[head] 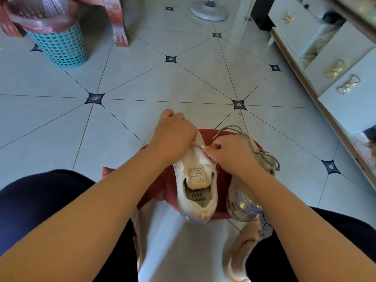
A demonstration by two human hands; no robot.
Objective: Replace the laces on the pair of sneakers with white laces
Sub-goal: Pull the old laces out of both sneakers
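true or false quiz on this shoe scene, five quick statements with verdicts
1. Both sneakers sit on a red stool. True.
2. The other sneaker has no lace. False: a grey lace is still tied on it.
3. The right hand pinches a lace over the tagged sneaker. True.
4. The left hand rests on a knee. False: it grips the tagged sneaker's front.
5. The basket is yellow. False: teal.

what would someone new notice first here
Both hands at centre work one sneaker on a red stool: the left hand grips its front, the right hand pinches a lace. Right of it, a second sneaker has grey laces tied. A teal basket stands far left.
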